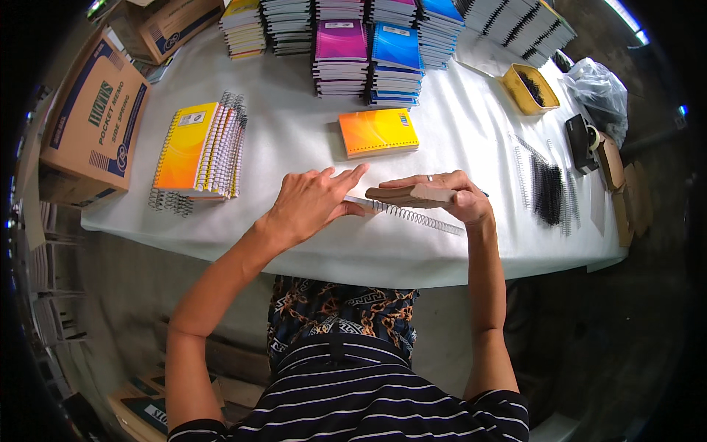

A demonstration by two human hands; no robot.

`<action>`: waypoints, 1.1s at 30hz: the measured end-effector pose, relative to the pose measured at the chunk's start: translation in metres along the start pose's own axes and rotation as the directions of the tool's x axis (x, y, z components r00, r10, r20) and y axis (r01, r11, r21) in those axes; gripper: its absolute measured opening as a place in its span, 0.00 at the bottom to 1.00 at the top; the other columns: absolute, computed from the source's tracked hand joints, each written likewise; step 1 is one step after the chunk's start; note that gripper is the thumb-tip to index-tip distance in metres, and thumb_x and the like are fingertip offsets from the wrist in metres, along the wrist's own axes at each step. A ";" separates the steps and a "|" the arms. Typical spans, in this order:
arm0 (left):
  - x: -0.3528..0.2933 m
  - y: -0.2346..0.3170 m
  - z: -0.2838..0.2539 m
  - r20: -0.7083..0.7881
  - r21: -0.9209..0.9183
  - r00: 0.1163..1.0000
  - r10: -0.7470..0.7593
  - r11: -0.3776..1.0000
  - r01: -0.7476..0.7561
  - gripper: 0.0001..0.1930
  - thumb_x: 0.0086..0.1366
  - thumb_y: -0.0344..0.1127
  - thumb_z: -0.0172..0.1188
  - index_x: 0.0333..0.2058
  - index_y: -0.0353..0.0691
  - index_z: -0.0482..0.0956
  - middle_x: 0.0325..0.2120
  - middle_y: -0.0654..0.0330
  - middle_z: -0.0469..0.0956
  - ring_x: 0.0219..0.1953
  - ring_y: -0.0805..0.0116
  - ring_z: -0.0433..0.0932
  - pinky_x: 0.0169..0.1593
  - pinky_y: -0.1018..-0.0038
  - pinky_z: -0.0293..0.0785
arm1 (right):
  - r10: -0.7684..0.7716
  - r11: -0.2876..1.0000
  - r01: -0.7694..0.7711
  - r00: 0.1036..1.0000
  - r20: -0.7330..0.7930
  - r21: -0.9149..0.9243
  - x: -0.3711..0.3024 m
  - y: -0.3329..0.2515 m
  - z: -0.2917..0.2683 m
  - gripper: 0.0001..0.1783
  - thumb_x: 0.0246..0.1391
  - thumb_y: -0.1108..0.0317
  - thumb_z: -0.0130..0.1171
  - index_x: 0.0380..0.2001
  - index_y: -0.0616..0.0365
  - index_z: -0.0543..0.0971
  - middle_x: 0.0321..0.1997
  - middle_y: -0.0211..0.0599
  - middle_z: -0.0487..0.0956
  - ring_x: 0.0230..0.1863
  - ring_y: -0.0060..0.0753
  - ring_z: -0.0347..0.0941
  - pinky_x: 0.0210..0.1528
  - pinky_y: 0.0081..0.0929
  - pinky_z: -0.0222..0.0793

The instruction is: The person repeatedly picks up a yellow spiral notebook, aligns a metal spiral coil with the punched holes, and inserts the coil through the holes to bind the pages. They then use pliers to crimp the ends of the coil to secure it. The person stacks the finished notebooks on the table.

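Note:
Just above the table's near edge, a small notebook (411, 195) is tilted up, its brownish edge facing me. A wire spiral coil (423, 219) runs along its lower side, and its right end sticks out free past the pages. My left hand (313, 200) pinches the notebook's left end, the index finger stretched beyond it. My right hand (464, 197) is closed around the right end, thumb on the near side and fingers behind; a ring shows on one finger. Beyond both hands lies an orange-yellow notebook stack (378, 131) with punched holes along its near edge.
Coiled yellow notebooks (188, 151) lie at left beside a cardboard box (96, 110). Tall purple and blue notebook stacks (368, 59) stand at the back. To the right are a yellow tub (532, 88), loose black coils (546, 193), a tape dispenser (583, 144) and a plastic bag (600, 96).

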State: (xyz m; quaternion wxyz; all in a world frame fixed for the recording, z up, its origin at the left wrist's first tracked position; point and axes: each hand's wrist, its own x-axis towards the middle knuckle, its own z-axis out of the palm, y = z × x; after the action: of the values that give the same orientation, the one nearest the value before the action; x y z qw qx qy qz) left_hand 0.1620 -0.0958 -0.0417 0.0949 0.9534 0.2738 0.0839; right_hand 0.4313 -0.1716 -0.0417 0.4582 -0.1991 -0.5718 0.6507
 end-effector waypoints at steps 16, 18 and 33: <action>0.002 -0.006 -0.010 -0.041 0.064 0.992 -0.123 0.990 0.126 0.38 0.52 0.57 0.66 0.62 0.53 0.69 0.48 0.50 0.79 0.49 0.51 0.79 0.42 0.60 0.79 | 0.353 0.747 -0.370 0.925 -0.142 -0.552 0.030 -0.005 -0.002 0.37 0.52 0.44 0.58 0.51 0.69 0.78 0.58 0.67 0.72 0.58 0.56 0.70 0.57 0.44 0.66; 0.001 -0.011 -0.004 -0.084 0.031 0.993 -0.089 0.995 0.091 0.38 0.52 0.56 0.66 0.62 0.54 0.69 0.51 0.57 0.78 0.52 0.53 0.78 0.44 0.59 0.80 | 0.295 0.822 -0.331 0.944 -0.150 -0.463 0.032 -0.001 -0.005 0.35 0.50 0.44 0.61 0.50 0.66 0.80 0.56 0.55 0.76 0.56 0.50 0.72 0.61 0.41 0.64; -0.011 -0.020 0.030 -0.252 -0.789 0.875 -0.414 0.611 0.061 0.56 0.45 0.38 0.75 0.70 0.54 0.49 0.58 0.55 0.73 0.54 0.64 0.77 0.53 0.68 0.78 | 0.119 0.992 -0.116 0.988 -0.093 0.042 0.029 0.021 -0.024 0.35 0.48 0.44 0.65 0.50 0.62 0.80 0.50 0.46 0.81 0.53 0.40 0.73 0.58 0.35 0.66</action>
State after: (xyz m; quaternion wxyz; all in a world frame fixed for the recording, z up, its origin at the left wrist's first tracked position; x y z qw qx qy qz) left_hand 0.1492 -0.0894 -0.0765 0.4368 0.7372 0.3533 0.3755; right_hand 0.4279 -0.1322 -0.0603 0.4496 -0.2548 -0.5244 0.6767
